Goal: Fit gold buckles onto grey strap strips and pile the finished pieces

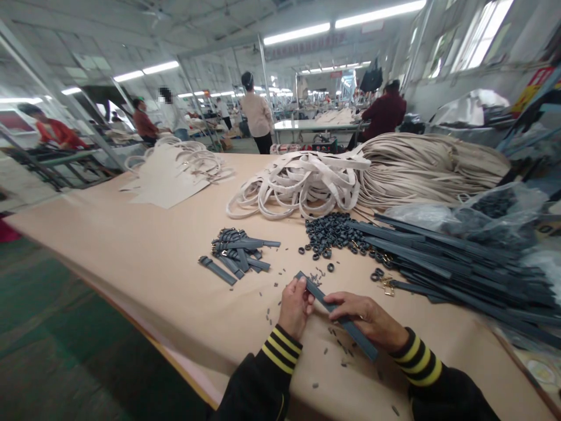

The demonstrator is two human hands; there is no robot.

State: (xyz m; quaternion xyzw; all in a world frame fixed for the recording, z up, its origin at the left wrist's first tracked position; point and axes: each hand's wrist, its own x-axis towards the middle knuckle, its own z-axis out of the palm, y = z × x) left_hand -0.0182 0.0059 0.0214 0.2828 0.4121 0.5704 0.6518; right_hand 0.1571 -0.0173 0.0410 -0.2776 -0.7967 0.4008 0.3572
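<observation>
Both of my hands hold one dark grey strap (356,335) just above the tan table (131,245). My left hand (294,307) pinches the strap's far end, fingers closed on it. My right hand (368,318) grips the strap's middle from above. Small dark bits (339,345) lie scattered on the table around and under my hands. A pile of short grey strap pieces (236,251) sits ahead to the left. Small black rings (333,234) are heaped ahead of my hands.
Long dark straps (460,263) fan out at the right, beside plastic bags (495,210). Cream straps (302,181) and beige cords (429,166) are piled at the back, flat beige pieces (169,175) at back left. Other people stand at distant tables. Green floor lies left.
</observation>
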